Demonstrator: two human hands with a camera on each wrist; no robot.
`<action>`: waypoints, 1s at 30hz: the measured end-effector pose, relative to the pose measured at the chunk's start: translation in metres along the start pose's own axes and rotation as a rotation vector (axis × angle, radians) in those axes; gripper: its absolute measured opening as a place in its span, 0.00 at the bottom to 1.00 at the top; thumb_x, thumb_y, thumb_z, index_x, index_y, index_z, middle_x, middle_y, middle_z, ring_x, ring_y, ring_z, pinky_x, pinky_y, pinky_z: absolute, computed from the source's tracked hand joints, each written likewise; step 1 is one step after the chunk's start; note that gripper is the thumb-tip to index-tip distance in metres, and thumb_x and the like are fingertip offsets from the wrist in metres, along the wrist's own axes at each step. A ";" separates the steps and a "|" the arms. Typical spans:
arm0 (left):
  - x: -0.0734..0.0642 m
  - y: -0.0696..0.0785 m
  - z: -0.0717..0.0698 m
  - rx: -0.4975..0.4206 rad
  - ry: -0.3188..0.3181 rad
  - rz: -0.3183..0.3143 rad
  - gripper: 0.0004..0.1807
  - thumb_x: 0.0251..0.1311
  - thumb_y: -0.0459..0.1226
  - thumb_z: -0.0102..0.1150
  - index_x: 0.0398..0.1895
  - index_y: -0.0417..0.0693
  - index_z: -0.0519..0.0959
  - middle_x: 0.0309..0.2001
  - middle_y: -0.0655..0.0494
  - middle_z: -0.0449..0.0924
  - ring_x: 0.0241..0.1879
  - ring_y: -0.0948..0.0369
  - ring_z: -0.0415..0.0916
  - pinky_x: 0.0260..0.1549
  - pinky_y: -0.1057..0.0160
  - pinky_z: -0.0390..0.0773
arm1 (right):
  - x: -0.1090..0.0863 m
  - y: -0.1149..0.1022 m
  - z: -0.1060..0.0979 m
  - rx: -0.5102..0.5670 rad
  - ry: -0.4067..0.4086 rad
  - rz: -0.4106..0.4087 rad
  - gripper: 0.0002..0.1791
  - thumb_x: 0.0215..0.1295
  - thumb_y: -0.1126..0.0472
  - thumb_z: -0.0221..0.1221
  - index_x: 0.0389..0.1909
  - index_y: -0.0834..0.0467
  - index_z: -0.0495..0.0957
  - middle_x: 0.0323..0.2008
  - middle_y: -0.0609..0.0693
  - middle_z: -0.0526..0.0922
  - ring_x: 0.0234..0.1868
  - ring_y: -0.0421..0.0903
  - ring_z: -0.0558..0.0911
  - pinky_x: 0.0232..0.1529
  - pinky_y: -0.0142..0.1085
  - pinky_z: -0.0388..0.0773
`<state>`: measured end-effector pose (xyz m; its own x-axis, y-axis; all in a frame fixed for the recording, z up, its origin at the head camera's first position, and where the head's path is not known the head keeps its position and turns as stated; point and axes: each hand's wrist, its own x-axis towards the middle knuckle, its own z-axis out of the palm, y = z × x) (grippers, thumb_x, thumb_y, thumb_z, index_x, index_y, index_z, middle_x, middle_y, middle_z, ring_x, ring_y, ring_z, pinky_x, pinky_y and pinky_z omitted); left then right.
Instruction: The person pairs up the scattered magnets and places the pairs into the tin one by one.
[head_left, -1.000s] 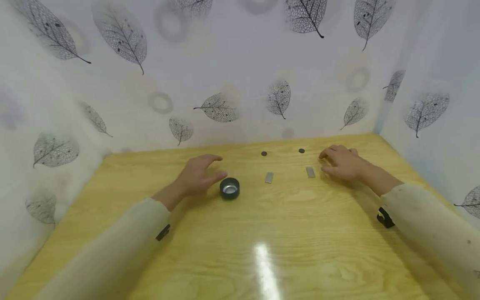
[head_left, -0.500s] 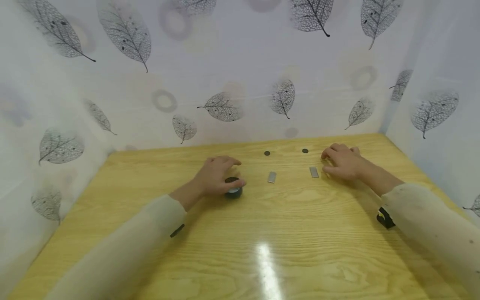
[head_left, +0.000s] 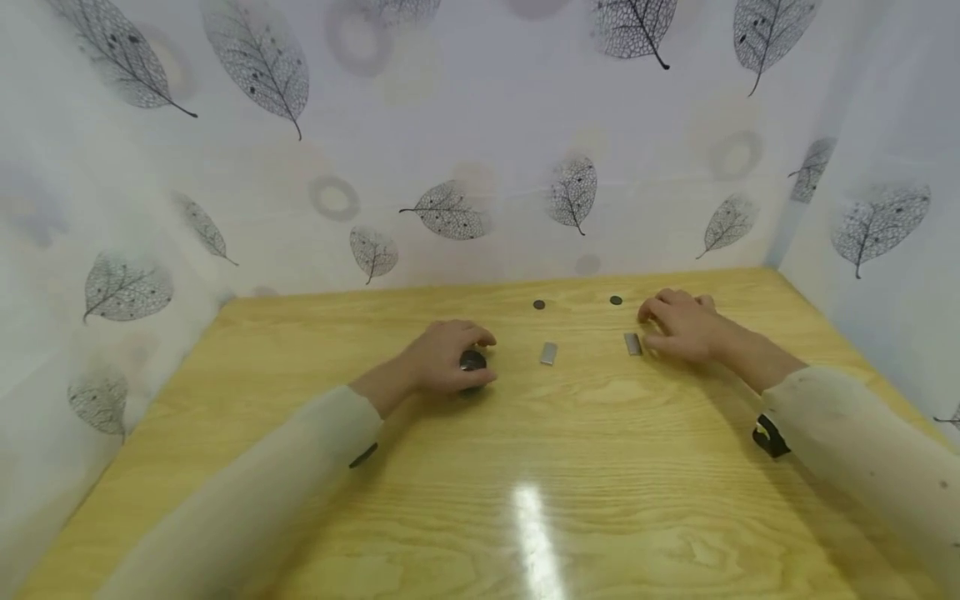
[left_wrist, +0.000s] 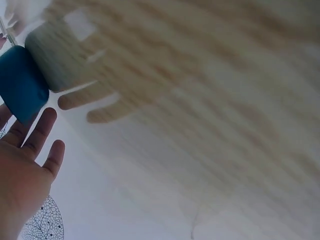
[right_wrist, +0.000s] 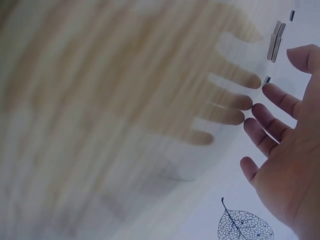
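Note:
A small dark round cup (head_left: 472, 361) stands left of the table's middle. My left hand (head_left: 448, 357) grips it, thumb on the near side and fingers round the far side. In the left wrist view the cup (left_wrist: 22, 82) looks teal, with the fingers of my left hand (left_wrist: 22, 175) against it. My right hand (head_left: 681, 327) rests low at the back right, fingers loosely bent and holding nothing. Just left of its thumb lies a small silver rectangular piece (head_left: 633, 344). The right wrist view shows that silver piece (right_wrist: 275, 42) beyond the thumb of my right hand (right_wrist: 285, 135).
A second silver rectangular piece (head_left: 548, 354) lies between the hands. Two small dark discs (head_left: 539, 305) (head_left: 616, 300) lie farther back. The glossy wooden table (head_left: 570, 467) mirrors hands and things. A leaf-print cloth (head_left: 495, 108) closes off the back and both sides.
My left hand has moved right onto the dark cup and closed round it, hiding most of it. The right hand has stayed nearly in place. The head view has shifted slightly.

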<state>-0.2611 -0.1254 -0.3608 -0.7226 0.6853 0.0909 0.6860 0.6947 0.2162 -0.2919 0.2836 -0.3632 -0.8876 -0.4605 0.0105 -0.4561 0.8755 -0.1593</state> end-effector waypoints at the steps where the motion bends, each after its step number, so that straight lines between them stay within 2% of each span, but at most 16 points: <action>1: 0.001 0.000 0.000 0.001 0.004 0.011 0.29 0.62 0.55 0.58 0.60 0.48 0.77 0.56 0.52 0.81 0.57 0.54 0.77 0.61 0.48 0.71 | 0.001 -0.001 0.000 0.009 -0.003 -0.006 0.21 0.66 0.48 0.57 0.55 0.54 0.76 0.56 0.58 0.74 0.57 0.58 0.72 0.50 0.57 0.59; 6: 0.009 0.004 -0.001 0.016 0.012 0.019 0.25 0.63 0.49 0.59 0.59 0.46 0.78 0.55 0.50 0.81 0.56 0.54 0.78 0.61 0.50 0.72 | 0.002 -0.003 0.001 0.043 -0.006 -0.056 0.22 0.65 0.43 0.60 0.52 0.53 0.76 0.54 0.56 0.76 0.56 0.56 0.72 0.50 0.56 0.58; 10: 0.015 0.008 0.001 0.015 0.023 0.014 0.22 0.64 0.46 0.58 0.57 0.45 0.79 0.53 0.51 0.83 0.55 0.54 0.79 0.60 0.52 0.74 | 0.001 -0.004 0.001 0.056 -0.004 -0.090 0.20 0.60 0.48 0.63 0.50 0.53 0.76 0.50 0.54 0.76 0.54 0.54 0.72 0.49 0.54 0.58; 14: 0.021 0.014 0.004 0.008 0.030 0.009 0.21 0.64 0.47 0.58 0.55 0.46 0.80 0.51 0.52 0.84 0.53 0.54 0.80 0.58 0.52 0.75 | 0.000 -0.005 0.002 0.064 -0.004 -0.111 0.19 0.56 0.52 0.64 0.48 0.53 0.77 0.47 0.51 0.75 0.51 0.52 0.72 0.48 0.53 0.58; 20: 0.030 0.025 0.007 0.006 0.029 -0.016 0.21 0.64 0.49 0.58 0.53 0.46 0.81 0.50 0.52 0.84 0.53 0.55 0.80 0.56 0.52 0.75 | 0.001 -0.005 0.004 0.070 -0.016 -0.147 0.16 0.56 0.53 0.64 0.46 0.50 0.77 0.44 0.48 0.75 0.47 0.48 0.71 0.46 0.51 0.58; 23: 0.036 0.030 0.008 0.039 0.031 -0.035 0.21 0.64 0.50 0.57 0.52 0.48 0.81 0.50 0.54 0.84 0.53 0.56 0.80 0.57 0.52 0.75 | 0.002 -0.006 0.004 0.067 -0.005 -0.149 0.16 0.56 0.53 0.65 0.45 0.49 0.77 0.44 0.48 0.75 0.46 0.47 0.71 0.46 0.51 0.59; 30: 0.047 0.042 0.009 0.201 -0.003 -0.067 0.20 0.64 0.50 0.54 0.54 0.52 0.81 0.52 0.57 0.82 0.53 0.56 0.77 0.55 0.51 0.73 | 0.003 -0.007 0.001 0.049 0.006 -0.141 0.15 0.56 0.54 0.64 0.44 0.50 0.77 0.43 0.48 0.75 0.46 0.49 0.71 0.48 0.53 0.59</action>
<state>-0.2652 -0.0620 -0.3562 -0.7672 0.6364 0.0796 0.6397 0.7683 0.0232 -0.2917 0.2762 -0.3627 -0.8153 -0.5775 0.0419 -0.5728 0.7939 -0.2041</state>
